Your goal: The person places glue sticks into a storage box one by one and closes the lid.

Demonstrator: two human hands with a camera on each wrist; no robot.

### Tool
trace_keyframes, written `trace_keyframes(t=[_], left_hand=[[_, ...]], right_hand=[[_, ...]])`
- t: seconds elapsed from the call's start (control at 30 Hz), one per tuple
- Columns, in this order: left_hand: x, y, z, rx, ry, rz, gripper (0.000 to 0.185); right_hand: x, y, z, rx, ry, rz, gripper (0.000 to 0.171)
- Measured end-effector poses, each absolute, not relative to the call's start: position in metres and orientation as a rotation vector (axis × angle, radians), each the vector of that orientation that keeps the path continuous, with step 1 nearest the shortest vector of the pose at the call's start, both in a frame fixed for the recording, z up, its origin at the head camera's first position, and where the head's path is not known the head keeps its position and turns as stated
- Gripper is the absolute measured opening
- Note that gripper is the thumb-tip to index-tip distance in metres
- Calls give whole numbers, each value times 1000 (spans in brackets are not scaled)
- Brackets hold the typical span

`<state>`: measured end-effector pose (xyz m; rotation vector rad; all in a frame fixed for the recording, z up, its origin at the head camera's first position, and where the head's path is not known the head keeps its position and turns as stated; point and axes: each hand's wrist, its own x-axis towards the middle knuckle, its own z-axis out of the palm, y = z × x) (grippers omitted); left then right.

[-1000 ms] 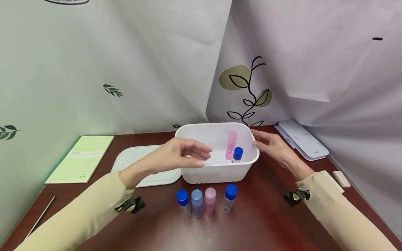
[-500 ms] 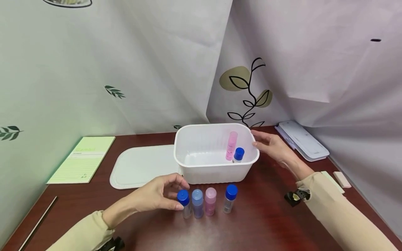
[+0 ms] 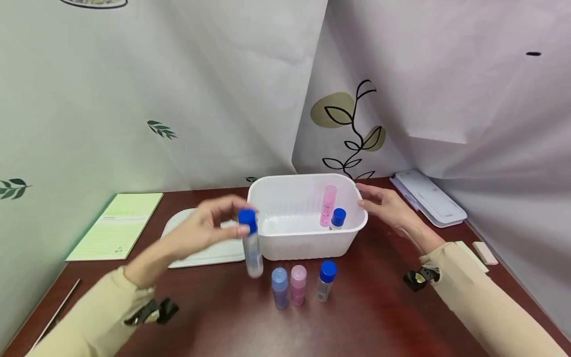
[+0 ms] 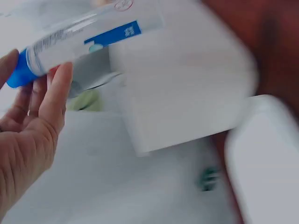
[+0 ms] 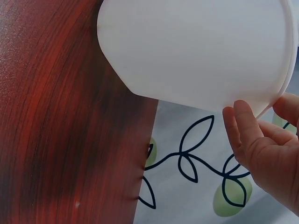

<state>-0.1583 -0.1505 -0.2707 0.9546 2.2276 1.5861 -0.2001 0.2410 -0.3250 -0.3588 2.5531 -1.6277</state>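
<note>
My left hand (image 3: 202,228) pinches a slim clear bottle with a blue cap (image 3: 252,248) by its cap, off the table, left of the white plastic bin (image 3: 308,247). In the left wrist view, the bottle (image 4: 93,37) shows a barcode and a blue label strip. My right hand (image 3: 392,210) grips the bin's right rim between thumb and fingers. Inside the bin's right end stand a pink bottle (image 3: 327,206) and a blue-capped one (image 3: 337,218). In front stand a light-blue bottle (image 3: 280,288), a pink bottle (image 3: 298,286) and another blue-capped bottle (image 3: 326,281).
A white lid (image 3: 209,255) lies left of the bin, partly behind my left hand. A green notepad (image 3: 116,225) and a thin metal rod (image 3: 55,313) are farther left. At the right lie a white case (image 3: 430,198) and a white eraser-like block (image 3: 485,253).
My left hand came down from over the bin to the leftmost blue-capped bottle, took it by the cap and lifted it up and leftward. The right hand stays on the bin's rim.
</note>
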Motion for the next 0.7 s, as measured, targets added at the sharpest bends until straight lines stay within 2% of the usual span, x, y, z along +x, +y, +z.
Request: trace_keyframes(t=[0.13, 0.23, 0.47, 0.7], left_hand=[[-179, -135, -236, 851, 2261, 1713, 34], [-198, -113, -234, 799, 2286, 1796, 34], [-236, -56, -281, 719, 2324, 1725, 30], [-252, -30, -313, 609, 2472, 1524, 30]], right_hand=[[-200, 241, -324, -364, 2535, -1649, 53], [-200, 241, -325, -360, 2536, -1648, 53], [-198, 241, -324, -353, 2543, -1648, 53], [-199, 241, -324, -370, 2548, -1648, 52]])
